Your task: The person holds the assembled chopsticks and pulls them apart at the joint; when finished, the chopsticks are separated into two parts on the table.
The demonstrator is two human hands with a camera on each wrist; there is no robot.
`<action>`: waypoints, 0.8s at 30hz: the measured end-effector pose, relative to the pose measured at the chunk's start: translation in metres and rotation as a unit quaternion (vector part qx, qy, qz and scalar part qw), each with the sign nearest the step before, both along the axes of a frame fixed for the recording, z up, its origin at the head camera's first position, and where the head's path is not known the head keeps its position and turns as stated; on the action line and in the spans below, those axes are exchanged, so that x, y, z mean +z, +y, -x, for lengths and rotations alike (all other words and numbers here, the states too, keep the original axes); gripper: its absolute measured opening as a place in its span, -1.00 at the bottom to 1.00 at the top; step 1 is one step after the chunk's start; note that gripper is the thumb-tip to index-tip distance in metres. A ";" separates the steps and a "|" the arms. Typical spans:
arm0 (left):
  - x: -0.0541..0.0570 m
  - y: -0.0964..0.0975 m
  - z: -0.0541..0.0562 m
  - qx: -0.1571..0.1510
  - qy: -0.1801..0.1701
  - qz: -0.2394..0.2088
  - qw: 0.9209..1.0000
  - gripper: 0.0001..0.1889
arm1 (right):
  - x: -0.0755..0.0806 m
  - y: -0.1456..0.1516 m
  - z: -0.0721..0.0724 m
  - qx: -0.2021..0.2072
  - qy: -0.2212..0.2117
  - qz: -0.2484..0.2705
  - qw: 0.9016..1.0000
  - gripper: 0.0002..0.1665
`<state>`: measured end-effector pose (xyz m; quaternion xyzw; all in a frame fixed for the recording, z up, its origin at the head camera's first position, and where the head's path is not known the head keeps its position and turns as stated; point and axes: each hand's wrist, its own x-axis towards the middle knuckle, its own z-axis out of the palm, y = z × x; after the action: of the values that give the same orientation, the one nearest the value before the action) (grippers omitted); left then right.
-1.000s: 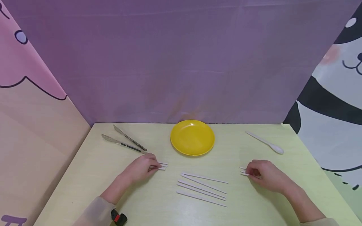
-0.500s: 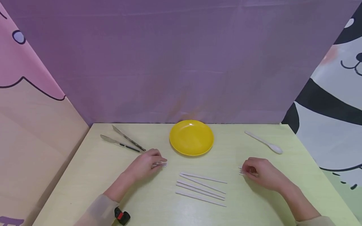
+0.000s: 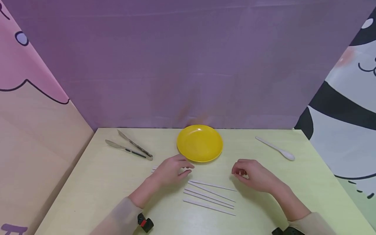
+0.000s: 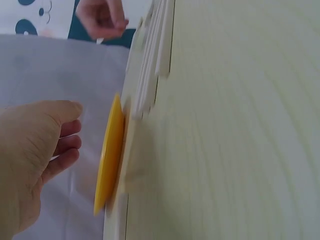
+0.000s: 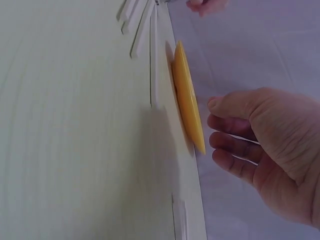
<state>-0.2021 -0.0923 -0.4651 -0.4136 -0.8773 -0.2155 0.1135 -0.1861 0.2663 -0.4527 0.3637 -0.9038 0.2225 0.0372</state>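
Several white chopsticks [image 3: 209, 208] lie loosely fanned at mid-table, below and between my two hands. My left hand [image 3: 173, 171] hovers at their upper left, thumb and index finger apart with nothing between them. Behind it, ends of other white sticks [image 3: 154, 168] peek out; the rest of them is hidden. Up to the right, my right hand [image 3: 255, 174] hangs above the table, fingers loosely curled around nothing, as the right wrist view also shows. Beyond both hands is a yellow plate [image 3: 199, 143], close to the left fingertips in the head view.
Metal tongs [image 3: 128, 150] lie spread at the back left. A white spoon [image 3: 289, 156] rests at the back right. A purple backdrop [image 3: 188, 65] rises behind the table's far edge, with printed panels on both sides.
Both hands have moved inward toward the middle. My left hand has come away from the sticks at left, and my right hand from the stick ends at right, now out of sight.
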 end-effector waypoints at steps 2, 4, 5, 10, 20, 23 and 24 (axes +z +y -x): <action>0.001 0.009 -0.001 -0.013 -0.012 0.010 1.000 -0.85 | 0.000 -0.006 0.001 0.004 -0.015 -0.001 1.000 -0.76; 0.002 0.018 -0.002 -0.021 -0.026 0.022 0.999 -0.84 | -0.001 -0.012 0.001 0.007 -0.031 -0.002 1.000 -0.78; 0.003 0.022 -0.003 -0.026 -0.032 0.027 0.999 -0.84 | -0.001 -0.015 0.001 0.010 -0.037 -0.003 0.999 -0.79; 0.001 0.040 -0.003 -0.034 -0.045 0.056 0.997 -0.84 | -0.002 -0.024 0.001 0.021 -0.059 -0.005 0.998 -0.80; -0.007 0.055 -0.005 -0.017 -0.095 0.087 0.992 -0.84 | -0.007 -0.038 -0.004 0.048 -0.071 -0.011 0.996 -0.83; -0.012 0.055 -0.006 -0.015 -0.100 0.087 0.991 -0.86 | -0.009 -0.043 -0.007 0.058 -0.063 -0.010 0.996 -0.81; -0.013 0.055 -0.006 -0.015 -0.101 0.087 0.991 -0.87 | -0.010 -0.044 -0.007 0.059 -0.062 -0.010 0.996 -0.81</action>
<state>-0.1958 -0.0373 -0.4782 -0.4110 -0.8934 -0.1807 -0.0151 -0.1789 0.2219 -0.4627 0.4022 -0.8834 0.2379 -0.0359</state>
